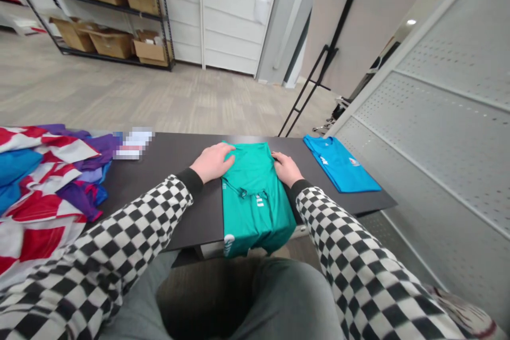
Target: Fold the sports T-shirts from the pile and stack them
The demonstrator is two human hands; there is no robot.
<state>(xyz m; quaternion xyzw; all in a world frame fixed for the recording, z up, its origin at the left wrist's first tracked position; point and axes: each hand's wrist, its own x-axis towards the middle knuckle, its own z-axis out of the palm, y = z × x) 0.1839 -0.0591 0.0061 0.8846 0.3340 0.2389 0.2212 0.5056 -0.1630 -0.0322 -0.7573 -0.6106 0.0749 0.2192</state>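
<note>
Item 1: green shirt (255, 196), folded flat at lower center of the frame on a dark counter (179, 180), its near end reaching past the counter's near edge

Item 2: left hand (213, 162), grip apart, palm down with fingers flat on the shirt's left edge, not clamped

Item 3: right hand (287, 168), grip likewise apart, palm down, fingers resting on the shirt's right edge, not clamped

Item 4: checkered sleeves (358, 260), black and white, black cuffs at both wrists, running in from the lower corners

Item 5: blue shirt (338, 164), folded, printed marks on its face, lying on the counter just right of the green shirt, well clear of the right hand

Item 6: fabric pile (40, 180), red, white, blue and purple, heaped at the counter's left end

Item 7: white item (133, 143), blurred, just right of the pile, kind cannot be told

Item 8: metal shelf (159, 16), upper left of the frame, on the floor, holding cardboard boxes (109, 42)

Item 9: perforated panel (438, 117), grey, along the right of the frame
</note>
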